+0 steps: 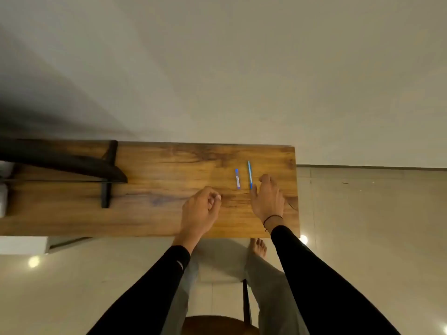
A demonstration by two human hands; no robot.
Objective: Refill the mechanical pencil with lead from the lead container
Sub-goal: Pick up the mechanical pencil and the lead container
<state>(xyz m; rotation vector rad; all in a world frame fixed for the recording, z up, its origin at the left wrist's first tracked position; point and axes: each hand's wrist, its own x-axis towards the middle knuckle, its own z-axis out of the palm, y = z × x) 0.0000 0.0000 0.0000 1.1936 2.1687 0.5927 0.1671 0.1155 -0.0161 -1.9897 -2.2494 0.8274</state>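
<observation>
A slim blue mechanical pencil (249,174) lies on the wooden table (154,213), pointing away from me. Just left of it lies the small blue lead container (237,178) with a pale label. My right hand (267,198) rests flat on the table beside the pencil, fingers spread, its thumb tip touching or nearly touching the pencil's near end. My left hand (202,209) hovers over the table a little left of the container, fingers curled loosely into a fist with nothing visible in it.
A black curved monitor with its stand (106,175) occupies the table's left half. The table's right edge (297,189) runs close to my right hand. Below the table are my legs, a bare foot (258,247) and a round wooden stool (217,325).
</observation>
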